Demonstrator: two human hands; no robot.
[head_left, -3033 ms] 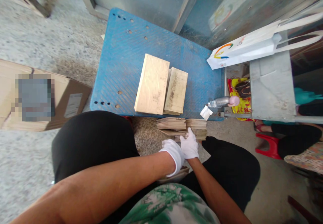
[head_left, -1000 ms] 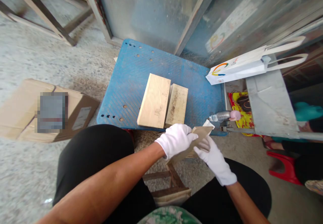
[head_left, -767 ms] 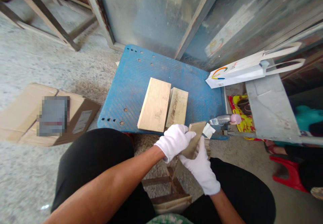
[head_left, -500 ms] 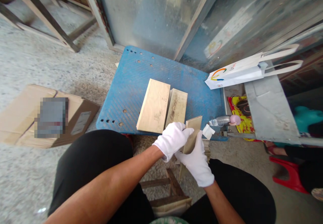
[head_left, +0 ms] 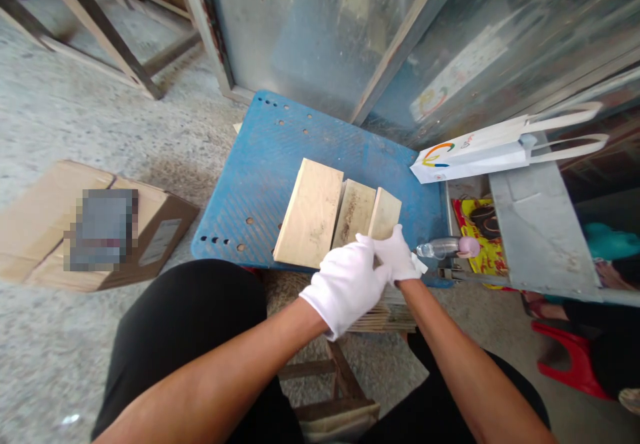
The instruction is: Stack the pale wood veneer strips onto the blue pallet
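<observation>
On the blue plastic table, a thin pale wooden board [head_left: 387, 212] lies beside two other groups of wooden pieces. My right hand [head_left: 397, 256], in a white glove, grips its near end. Also gloved in white, my left hand [head_left: 347, 287] closes on the near left corner, and the two hands meet there. Gloves cover that end and most of the fingertips. A wide stack of light boards [head_left: 311, 214] sits leftmost, with a narrower stack [head_left: 354, 214] stained dark between it and the held board. Below my hands, more stacked boards [head_left: 373, 321] show their edges.
The blue table [head_left: 260, 144] backs onto a glazed metal frame. Right of my hands are a clear bottle with a pink cap [head_left: 445, 247] and a white paper bag [head_left: 470, 151]. A cardboard box [head_left: 165, 231] lies left; a red stool [head_left: 567, 357] and part of another person are right.
The board that was held raised between both hands is now down on the table, right of the narrow stack. My right hand has moved forward and up over its near end.
</observation>
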